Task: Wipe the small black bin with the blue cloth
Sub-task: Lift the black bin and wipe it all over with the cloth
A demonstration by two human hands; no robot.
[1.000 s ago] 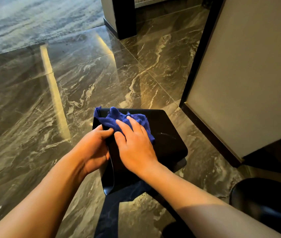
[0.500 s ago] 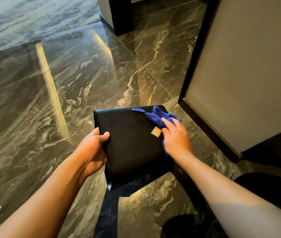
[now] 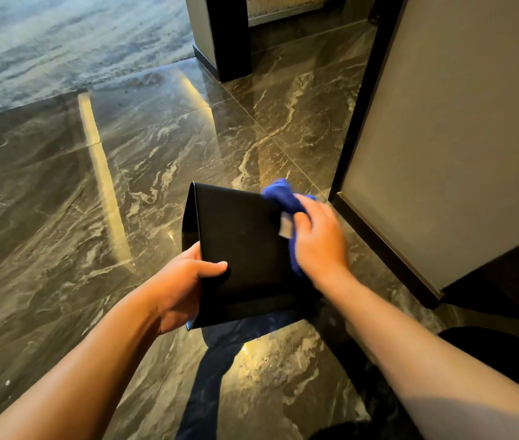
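Note:
The small black bin (image 3: 242,246) is held tilted above the marble floor, one flat side facing me. My left hand (image 3: 185,287) grips its near left edge, thumb on the face. My right hand (image 3: 320,239) presses the blue cloth (image 3: 283,198) against the bin's right edge; a small white tag hangs from the cloth. The right hand is motion-blurred. The bin's opening is hidden from me.
Glossy dark marble floor (image 3: 93,217) stretches all around. A grey panel with a dark base (image 3: 442,138) stands close on the right. A dark pillar (image 3: 229,36) rises at the back. A black rounded object (image 3: 499,354) sits at lower right.
My right hand swept the cloth from the bin's left top corner across to its right edge. The bin has turned slightly in my left hand.

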